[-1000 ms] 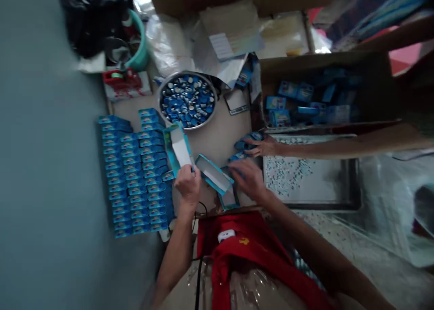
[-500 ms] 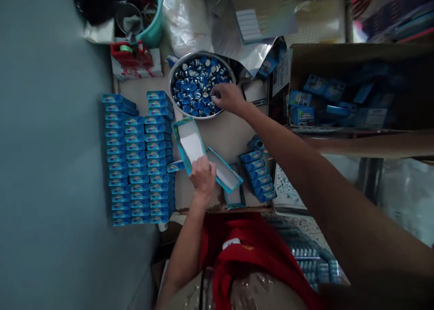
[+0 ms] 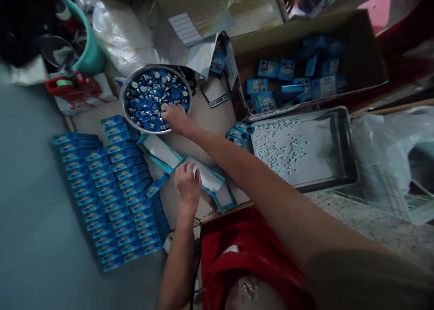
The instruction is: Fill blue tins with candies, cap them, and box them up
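Observation:
My right hand [image 3: 174, 116] reaches into a round metal bowl [image 3: 124, 108] full of small round discs [image 3: 145, 104], blue on one side and pale on the other. Its fingers are closed together among the discs; what they pinch is hidden. My left hand [image 3: 188, 181] is curled beside the open, white-lined cardboard trays with blue edges. One tray [image 3: 161, 150] lies just below the bowl, and a second tray [image 3: 206, 176] is right by the left fingers. Whatever the left fingers hold, if anything, is not clear.
Stacked small blue boxes [image 3: 111, 188] stand left, beside the wall. A carton [image 3: 359, 52] holding blue boxes is at upper right. Below it sits a metal pan [image 3: 315, 151] with small pale pellets. A teal bucket [image 3: 91, 52] and red tape dispenser [image 3: 73, 87] are upper left.
The view has turned, shifting the table leftward. The tray my left hand gripped now lies below the bowl, and that hand is at the second tray. Another person's arm has withdrawn from beside the carton.

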The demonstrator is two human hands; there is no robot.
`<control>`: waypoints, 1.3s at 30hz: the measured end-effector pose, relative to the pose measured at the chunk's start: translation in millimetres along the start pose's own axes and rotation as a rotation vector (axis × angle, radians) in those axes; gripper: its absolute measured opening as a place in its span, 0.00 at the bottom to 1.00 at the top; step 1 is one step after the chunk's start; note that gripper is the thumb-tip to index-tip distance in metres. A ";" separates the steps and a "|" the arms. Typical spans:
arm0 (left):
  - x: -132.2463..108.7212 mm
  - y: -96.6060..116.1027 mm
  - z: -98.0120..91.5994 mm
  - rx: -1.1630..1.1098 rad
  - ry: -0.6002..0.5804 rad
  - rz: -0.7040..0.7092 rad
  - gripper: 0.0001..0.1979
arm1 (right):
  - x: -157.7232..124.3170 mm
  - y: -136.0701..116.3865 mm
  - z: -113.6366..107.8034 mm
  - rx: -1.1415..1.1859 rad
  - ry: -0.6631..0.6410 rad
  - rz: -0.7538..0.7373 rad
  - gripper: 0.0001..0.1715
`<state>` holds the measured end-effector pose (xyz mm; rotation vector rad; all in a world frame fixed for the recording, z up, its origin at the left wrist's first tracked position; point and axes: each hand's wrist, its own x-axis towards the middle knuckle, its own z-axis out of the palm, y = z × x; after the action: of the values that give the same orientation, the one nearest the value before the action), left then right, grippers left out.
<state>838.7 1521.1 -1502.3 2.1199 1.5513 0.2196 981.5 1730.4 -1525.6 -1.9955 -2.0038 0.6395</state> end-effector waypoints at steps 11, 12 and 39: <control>91.3 -10.2 -14.2 -0.361 0.300 -0.327 0.07 | 16.8 66.8 -25.8 0.227 0.100 0.077 0.19; 104.0 -16.0 -23.5 -0.292 0.339 -0.286 0.07 | 15.2 72.9 -26.3 0.207 0.120 0.050 0.19; 172.5 -54.7 -31.0 -1.245 0.334 -0.467 0.19 | -45.8 -45.4 -40.8 0.147 -0.093 -0.147 0.08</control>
<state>837.9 1702.7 -1529.4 0.7594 1.4104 1.0709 962.1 1691.9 -1462.7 -1.7460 -2.0673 0.8328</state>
